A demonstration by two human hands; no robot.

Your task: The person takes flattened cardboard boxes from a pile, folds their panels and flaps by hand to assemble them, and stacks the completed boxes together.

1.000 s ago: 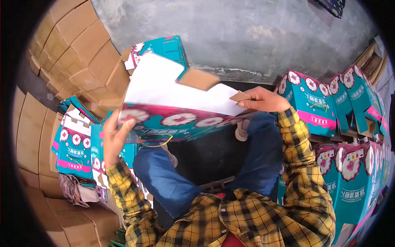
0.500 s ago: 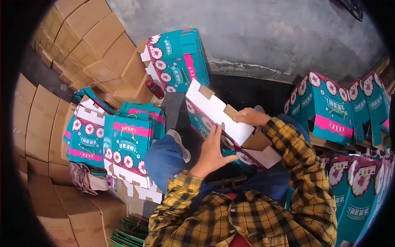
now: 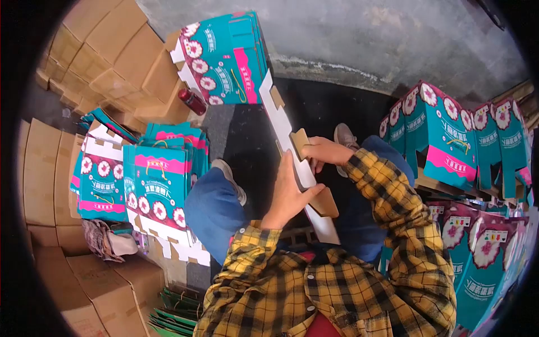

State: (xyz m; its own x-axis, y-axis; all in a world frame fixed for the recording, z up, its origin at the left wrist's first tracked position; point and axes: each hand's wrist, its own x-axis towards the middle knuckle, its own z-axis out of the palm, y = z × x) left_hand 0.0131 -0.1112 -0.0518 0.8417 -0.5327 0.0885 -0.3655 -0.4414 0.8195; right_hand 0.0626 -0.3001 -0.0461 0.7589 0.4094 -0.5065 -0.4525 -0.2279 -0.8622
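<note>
A gift carton [image 3: 287, 132] with white edge flaps and brown inner tabs is held slantwise above my lap, its narrow flap side facing me. My right hand [image 3: 328, 153] pinches it near a brown tab [image 3: 300, 145] at the middle of that side. Against its left side lies my left hand [image 3: 287, 194], fingers straight and thumb spread across the flaps near a lower brown tab [image 3: 324, 202]. The carton's printed face is turned out of sight.
Flat teal cartons [image 3: 224, 62] lie by the wall, with more stacks [image 3: 157, 191] at left. Standing teal cartons [image 3: 449, 140] line the right side. Brown boxes [image 3: 106, 62] are piled at far left. A red bottle [image 3: 192, 102] stands near them.
The carton has turned from showing its printed face to nearly edge-on. Both hands have shifted with it; my right hand has moved left and slightly down.
</note>
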